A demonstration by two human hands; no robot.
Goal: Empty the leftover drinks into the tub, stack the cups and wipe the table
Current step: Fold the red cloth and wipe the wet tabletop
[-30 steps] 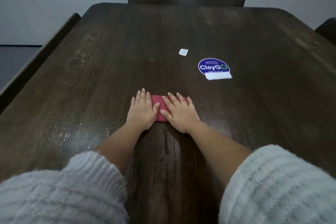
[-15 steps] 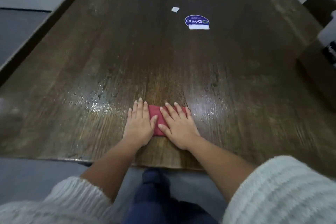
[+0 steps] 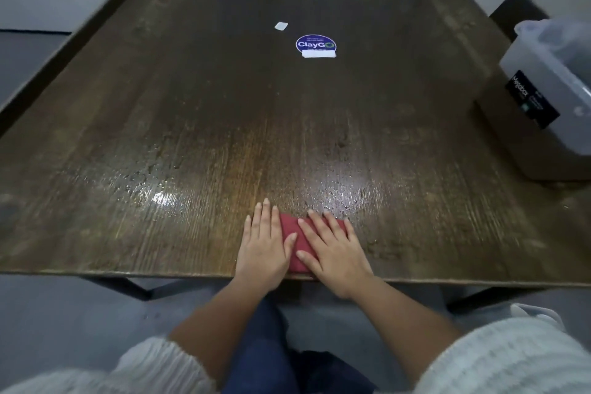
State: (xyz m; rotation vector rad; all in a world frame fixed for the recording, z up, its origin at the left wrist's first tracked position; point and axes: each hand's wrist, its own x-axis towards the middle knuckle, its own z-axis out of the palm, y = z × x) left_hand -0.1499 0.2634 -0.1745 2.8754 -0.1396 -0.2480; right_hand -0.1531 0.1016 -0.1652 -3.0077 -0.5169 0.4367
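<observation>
Both flat hands, left hand (image 3: 264, 245) and right hand (image 3: 332, 246), have dragged the folded red cloth (image 3: 295, 241) back to the dark wooden table (image 3: 192, 105) edge. That wiping stroke looks finished; a wet sheen remains ahead.

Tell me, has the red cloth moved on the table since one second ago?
Yes. The red cloth slid toward the person, away from the ClayGo sticker, and now lies at the table's near edge under both hands.

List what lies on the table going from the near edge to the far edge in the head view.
Red cloth under both hands → wet sheen → round ClayGo sticker → small white square.
</observation>
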